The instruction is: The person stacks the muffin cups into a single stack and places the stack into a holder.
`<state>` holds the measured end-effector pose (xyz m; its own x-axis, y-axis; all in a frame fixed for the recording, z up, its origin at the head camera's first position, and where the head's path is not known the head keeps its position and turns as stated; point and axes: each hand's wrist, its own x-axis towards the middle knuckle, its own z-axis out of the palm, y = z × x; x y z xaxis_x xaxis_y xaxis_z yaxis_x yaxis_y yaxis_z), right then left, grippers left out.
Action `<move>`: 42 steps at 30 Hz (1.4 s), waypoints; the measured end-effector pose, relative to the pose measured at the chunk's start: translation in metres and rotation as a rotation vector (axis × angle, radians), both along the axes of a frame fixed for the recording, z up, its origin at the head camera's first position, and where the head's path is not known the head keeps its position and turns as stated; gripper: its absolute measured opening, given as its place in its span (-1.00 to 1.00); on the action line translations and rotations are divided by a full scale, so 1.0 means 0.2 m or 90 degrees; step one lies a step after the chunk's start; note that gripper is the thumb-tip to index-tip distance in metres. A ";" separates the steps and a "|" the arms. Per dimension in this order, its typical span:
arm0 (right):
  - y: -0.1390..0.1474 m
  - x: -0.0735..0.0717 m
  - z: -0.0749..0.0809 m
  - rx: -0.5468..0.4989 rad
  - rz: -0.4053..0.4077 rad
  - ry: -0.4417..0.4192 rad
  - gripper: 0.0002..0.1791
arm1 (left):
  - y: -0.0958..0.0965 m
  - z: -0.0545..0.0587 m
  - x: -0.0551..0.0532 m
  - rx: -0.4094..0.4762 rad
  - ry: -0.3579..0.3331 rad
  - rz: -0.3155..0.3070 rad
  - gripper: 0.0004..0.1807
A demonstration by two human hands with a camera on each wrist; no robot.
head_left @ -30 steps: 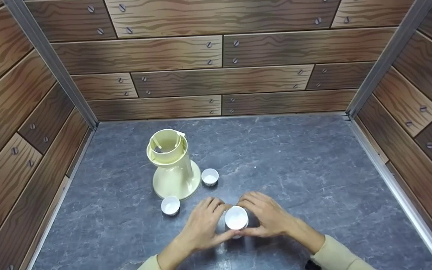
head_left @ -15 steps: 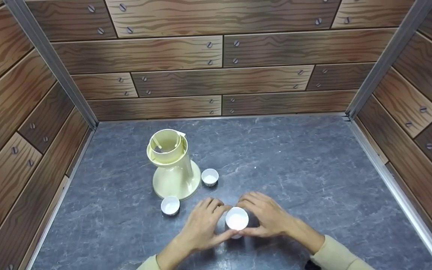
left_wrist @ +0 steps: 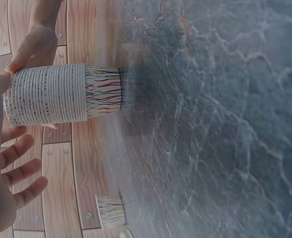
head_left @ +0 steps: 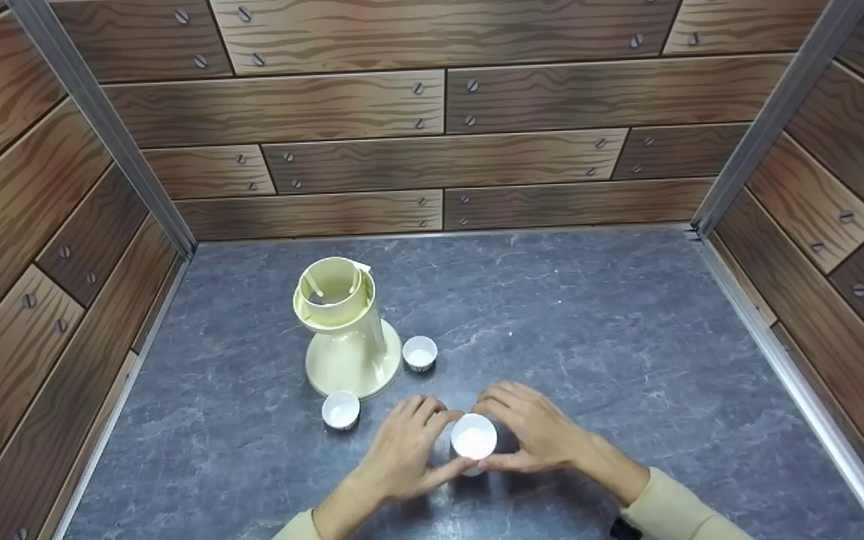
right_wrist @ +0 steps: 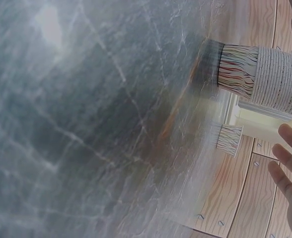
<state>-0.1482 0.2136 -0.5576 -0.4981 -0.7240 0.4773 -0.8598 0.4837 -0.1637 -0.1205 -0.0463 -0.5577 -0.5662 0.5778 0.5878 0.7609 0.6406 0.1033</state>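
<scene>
Between your left grip (head_left: pixel 411 451) and right grip (head_left: pixel 528 429), the cup stack (left_wrist: pixel 49 94) is upright at the near side of the bench (head_left: pixel 627 337); thumbs and fingers hold it around its upper rims. It should be light, thin and easily dented, so press gently; support the lowest cup (left_wrist: pixel 104 89) too, because nested pieces may slip. Farther out, a nearer cup (head_left: pixel 340 410) and a farther cup (head_left: pixel 420 354) are beside the cream stand (head_left: pixel 353 360).

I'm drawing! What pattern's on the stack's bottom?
Bottom cup: wavy multicoloured lines on white, best in left wrist view.
</scene>
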 end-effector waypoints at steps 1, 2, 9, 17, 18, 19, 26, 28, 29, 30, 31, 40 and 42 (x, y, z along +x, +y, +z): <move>0.00 0.00 0.00 0.001 0.000 0.001 -0.32 | 0.00 0.00 0.00 -0.001 -0.001 0.001 -0.42; 0.00 0.00 0.00 0.003 0.001 0.001 -0.32 | 0.00 0.00 0.00 -0.002 -0.001 0.002 -0.42; 0.01 -0.01 -0.02 0.002 0.009 0.002 -0.34 | 0.00 0.00 0.00 -0.011 -0.004 0.004 -0.42; 0.01 -0.02 -0.01 -0.025 0.031 0.032 -0.37 | 0.00 -0.01 0.00 -0.006 0.009 0.001 -0.42; 0.01 -0.02 -0.01 -0.026 0.032 0.034 -0.37 | 0.00 -0.02 0.00 -0.003 0.011 -0.001 -0.42; 0.01 -0.02 -0.01 -0.026 0.032 0.034 -0.38 | 0.00 -0.02 0.00 -0.004 0.011 -0.002 -0.42; 0.01 -0.02 -0.01 -0.019 0.030 0.026 -0.39 | -0.03 -0.01 0.00 -0.008 -0.010 0.000 -0.36; 0.01 -0.02 -0.01 -0.019 0.031 0.031 -0.39 | -0.05 -0.01 0.01 -0.010 -0.017 0.006 -0.35; 0.01 -0.02 -0.01 -0.020 0.031 0.033 -0.39 | -0.06 -0.01 0.01 -0.012 -0.018 0.010 -0.35; 0.01 -0.02 -0.01 -0.020 0.031 0.036 -0.39 | -0.08 -0.01 0.00 -0.012 -0.020 0.013 -0.34; 0.01 -0.02 -0.01 -0.020 0.032 0.035 -0.39 | -0.09 -0.01 0.00 -0.013 -0.019 0.018 -0.34; 0.02 -0.02 -0.01 -0.015 0.035 0.036 -0.39 | -0.19 -0.02 -0.01 -0.033 -0.016 0.058 -0.31; 0.02 -0.02 -0.01 -0.012 0.033 0.039 -0.39 | -0.21 -0.02 -0.01 -0.037 -0.021 0.064 -0.29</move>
